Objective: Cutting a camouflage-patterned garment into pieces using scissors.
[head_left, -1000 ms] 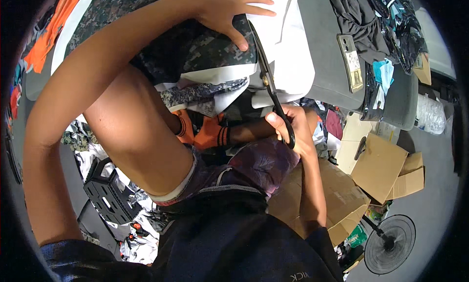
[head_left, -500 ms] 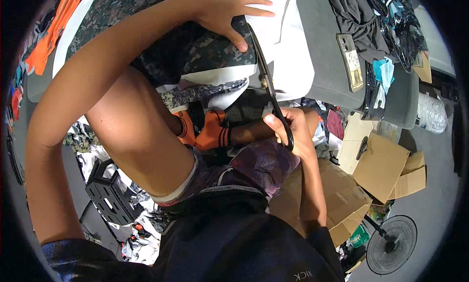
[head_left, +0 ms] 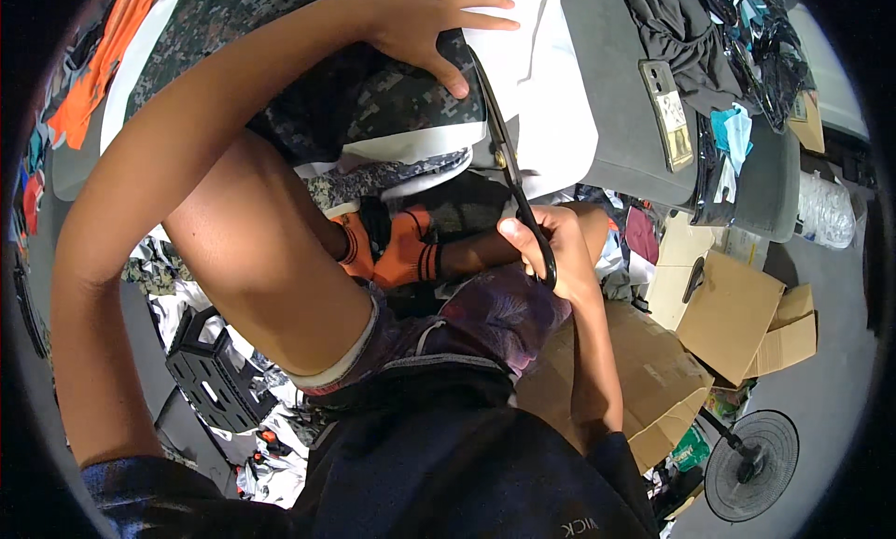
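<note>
My right hand (head_left: 560,245) grips the black handles of a pair of large scissors (head_left: 505,147). Their long blades point away from me, along the boundary between dark camouflage fabric (head_left: 401,96) and a white sheet of material (head_left: 560,119). Spread flat, my left hand (head_left: 434,26) presses on the fabric left of the blades, its thumb on the camouflage and its fingers reaching over the white. A white border (head_left: 415,145) edges the near side of the camouflage piece. More printed fabric hangs folded beneath it, above my crossed legs.
On the grey table (head_left: 625,138) lie a phone (head_left: 667,114), dark shorts (head_left: 677,30) and plastic-wrapped clothing. Cardboard boxes (head_left: 728,306) and a fan (head_left: 751,464) stand at right. A black plastic crate (head_left: 215,380) and piled cloth are at left; orange fabric (head_left: 98,68) lies far left.
Almost nothing differs. The whole view has shifted very slightly, while both hands keep their places on the fabric and the scissors.
</note>
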`<act>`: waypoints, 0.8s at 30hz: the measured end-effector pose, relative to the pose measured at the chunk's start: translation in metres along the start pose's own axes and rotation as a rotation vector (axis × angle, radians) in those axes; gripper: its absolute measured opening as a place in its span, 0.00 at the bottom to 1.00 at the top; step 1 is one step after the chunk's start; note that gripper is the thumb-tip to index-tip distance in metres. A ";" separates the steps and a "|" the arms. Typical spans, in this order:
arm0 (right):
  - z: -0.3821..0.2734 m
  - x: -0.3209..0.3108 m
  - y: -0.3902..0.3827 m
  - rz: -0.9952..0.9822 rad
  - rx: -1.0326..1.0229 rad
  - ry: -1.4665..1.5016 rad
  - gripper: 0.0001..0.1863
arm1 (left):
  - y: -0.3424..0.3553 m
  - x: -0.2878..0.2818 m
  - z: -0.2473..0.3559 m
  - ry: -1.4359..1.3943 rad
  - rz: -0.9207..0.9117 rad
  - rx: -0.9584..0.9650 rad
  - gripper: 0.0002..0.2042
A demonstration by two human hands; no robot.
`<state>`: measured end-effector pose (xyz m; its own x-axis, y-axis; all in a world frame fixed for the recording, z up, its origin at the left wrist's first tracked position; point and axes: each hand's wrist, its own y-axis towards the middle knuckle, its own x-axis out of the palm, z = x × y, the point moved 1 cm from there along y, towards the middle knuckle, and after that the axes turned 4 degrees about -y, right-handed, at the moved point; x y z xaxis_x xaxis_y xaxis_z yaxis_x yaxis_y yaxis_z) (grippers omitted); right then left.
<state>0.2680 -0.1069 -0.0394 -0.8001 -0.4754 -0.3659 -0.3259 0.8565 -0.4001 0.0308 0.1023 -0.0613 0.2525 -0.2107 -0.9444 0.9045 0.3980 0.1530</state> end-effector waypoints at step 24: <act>-0.018 -0.002 0.009 -0.051 0.110 0.054 0.22 | -0.014 -0.005 -0.022 0.006 0.043 -0.153 0.47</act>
<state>0.2578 -0.0948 -0.0268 -0.8111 -0.5033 -0.2979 -0.3119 0.8032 -0.5076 0.0097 0.1174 -0.0649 0.2878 -0.1851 -0.9396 0.8298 0.5381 0.1481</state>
